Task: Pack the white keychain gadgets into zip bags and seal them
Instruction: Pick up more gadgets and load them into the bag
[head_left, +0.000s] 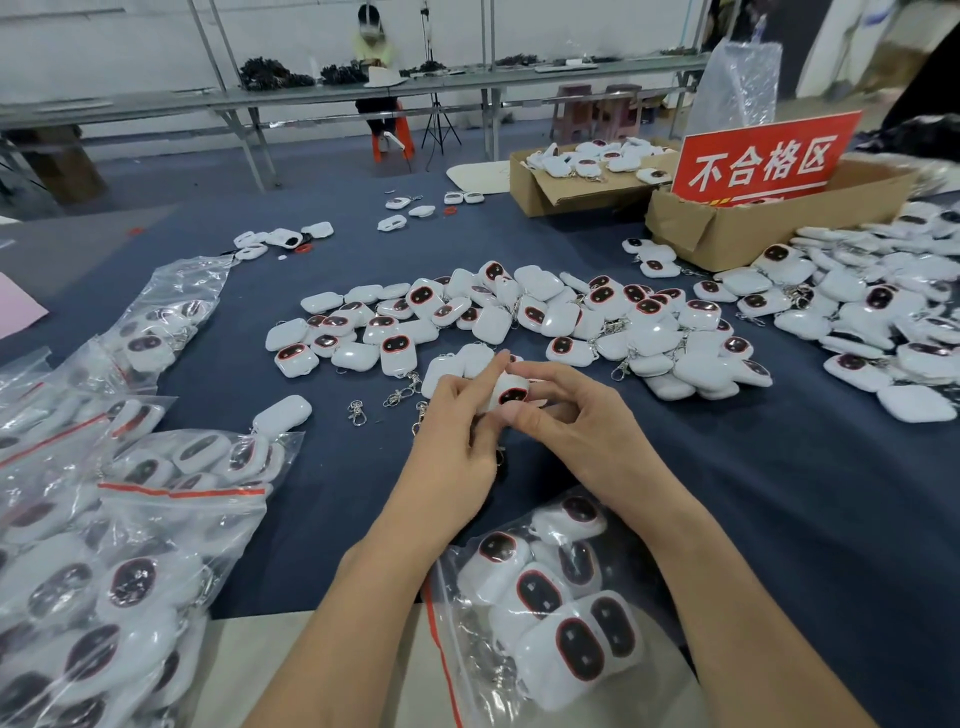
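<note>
I am holding one white keychain gadget (511, 394) up over the dark table cloth (727, 493). My left hand (457, 421) and my right hand (576, 421) are both pinching it at its sides, with its dark face turned toward me. The part-filled zip bag (545, 597) is lying just below, between my forearms, its red strip running along its left edge; I cannot tell whether its mouth is open. The risk I am weighing is the grip. The shell is looking smooth and glossy and I am gripping it with fingertips only, so it could be slipping out and dropping into the loose pile (519, 322) just beyond, where I would be losing track of it. Its clip is hidden under my hands and could be snagging the bag's lip on the way in. Overfilling could be keeping the strip from closing.
</note>
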